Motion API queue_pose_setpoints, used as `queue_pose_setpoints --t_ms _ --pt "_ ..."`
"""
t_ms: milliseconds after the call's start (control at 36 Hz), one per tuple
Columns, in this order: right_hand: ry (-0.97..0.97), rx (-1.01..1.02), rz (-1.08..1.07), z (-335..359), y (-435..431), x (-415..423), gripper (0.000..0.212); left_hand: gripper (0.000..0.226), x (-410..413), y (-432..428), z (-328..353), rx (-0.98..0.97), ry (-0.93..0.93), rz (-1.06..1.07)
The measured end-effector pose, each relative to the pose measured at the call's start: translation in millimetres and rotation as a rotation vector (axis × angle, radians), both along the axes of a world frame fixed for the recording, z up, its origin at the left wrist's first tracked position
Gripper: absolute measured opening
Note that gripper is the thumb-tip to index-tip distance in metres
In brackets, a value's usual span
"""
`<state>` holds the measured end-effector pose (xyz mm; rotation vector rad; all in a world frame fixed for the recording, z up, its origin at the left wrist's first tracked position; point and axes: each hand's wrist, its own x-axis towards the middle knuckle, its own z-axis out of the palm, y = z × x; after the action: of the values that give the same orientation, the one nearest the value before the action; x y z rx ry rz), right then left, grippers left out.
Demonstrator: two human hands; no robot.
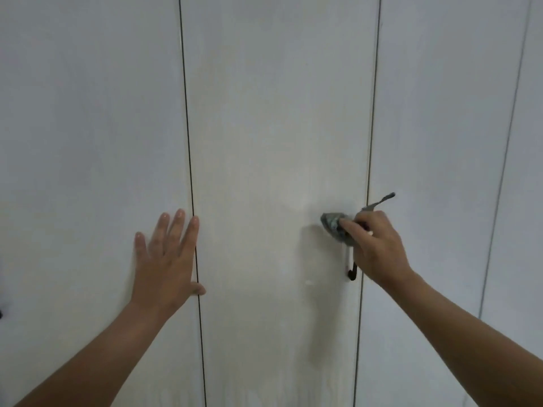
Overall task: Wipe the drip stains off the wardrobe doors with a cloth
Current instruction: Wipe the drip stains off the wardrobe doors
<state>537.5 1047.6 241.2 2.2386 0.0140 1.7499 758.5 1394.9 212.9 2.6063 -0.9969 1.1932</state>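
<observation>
the right grip (379, 248) curls round a grey cloth (335, 227), pressing it on the middle wardrobe door (279, 113) just beyond its knuckles. the left grip (167, 259), straight-fingered and empty, lies flat well to the left, likely for balance.

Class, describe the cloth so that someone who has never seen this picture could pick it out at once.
Start at the white wardrobe doors that fill the view and take the middle door. Follow its right seam down to the right hand, which grips the cloth against that door. It is the only grey, crumpled thing there; the left hand lies flat and bare.
</observation>
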Motion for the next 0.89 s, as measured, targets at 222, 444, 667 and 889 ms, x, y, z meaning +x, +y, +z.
queue_pose_setpoints --t_ms 222,444,667,889 --pt "0.021 0.623 0.059 -9 -8 8 0.039 0.17 -1 -1 -1 0.004 0.009 0.007" --pt "-0.24 1.029 0.124 -79 29 26 0.024 0.168 -7 -2 0 0.002 0.035 0.05" --pt "-0.062 1.003 0.045 -87 19 9 0.024 0.168 -13 -1 2 0.01 0.051 0.064" --pt "-0.04 0.619 -0.059 -74 23 -6 0.037 0.166 -16 -3 5 0.014 0.085 0.111"
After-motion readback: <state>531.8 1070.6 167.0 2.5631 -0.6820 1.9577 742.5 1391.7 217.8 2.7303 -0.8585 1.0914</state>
